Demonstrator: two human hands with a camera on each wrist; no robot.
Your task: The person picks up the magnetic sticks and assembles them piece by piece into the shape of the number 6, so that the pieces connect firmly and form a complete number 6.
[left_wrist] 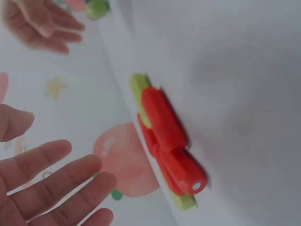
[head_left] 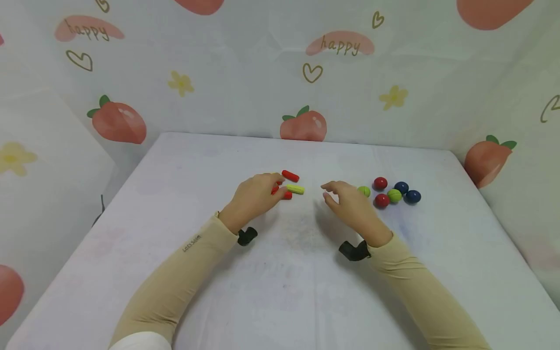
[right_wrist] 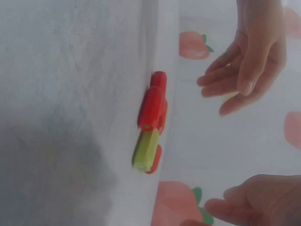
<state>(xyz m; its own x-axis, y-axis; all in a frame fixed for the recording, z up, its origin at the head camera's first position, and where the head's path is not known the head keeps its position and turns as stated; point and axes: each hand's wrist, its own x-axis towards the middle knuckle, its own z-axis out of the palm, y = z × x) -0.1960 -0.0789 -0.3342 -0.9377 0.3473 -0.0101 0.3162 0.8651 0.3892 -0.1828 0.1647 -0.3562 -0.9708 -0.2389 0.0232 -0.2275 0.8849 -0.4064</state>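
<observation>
At six o'clock lies the near part of the worktop (head_left: 271, 301). Farther in, the left hand (head_left: 255, 198) is loosely spread and empty, near the red sticks (head_left: 290, 176) at its two o'clock and the yellow-green stick (head_left: 295, 189) between its two and three. The right hand (head_left: 355, 210), relaxed and empty, has red balls (head_left: 380, 183), green balls (head_left: 394, 196) and navy balls (head_left: 413, 196) around its two o'clock. The step in hand looks like a reach at the sticks; lifting one would call for a lowered thumb-and-finger pinch. No container shows: sticks and balls lie loose. At twelve hangs the printed cloth (head_left: 245, 63).
</observation>
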